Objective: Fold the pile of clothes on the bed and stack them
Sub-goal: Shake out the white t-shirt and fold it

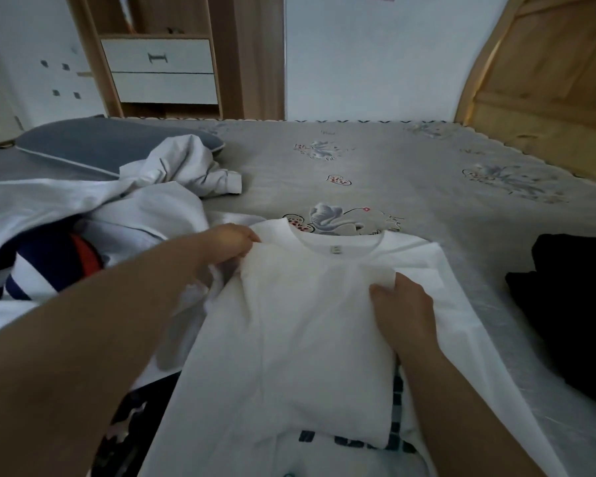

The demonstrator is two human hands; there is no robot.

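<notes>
I see open grey bedsheet [410, 173] beyond the white T-shirt [289, 321], which lies flat mid-bed between one unfolded pile [83, 208] at left and one black garment [572, 304] at the right edge. My left hand [227, 244] pinches its shoulder; my right hand [405, 309] grips a folded sleeve edge.

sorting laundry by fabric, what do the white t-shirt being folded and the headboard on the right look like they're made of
White t-shirt: looks like thin cotton-type knit, matte; it drapes softly, creases where the left hand and right hand hold it, and has a ribbed collar. The exact fibre cannot be told.
Headboard: looks like light wood with a smooth, slightly glossy finish; grain and knots show.
</notes>
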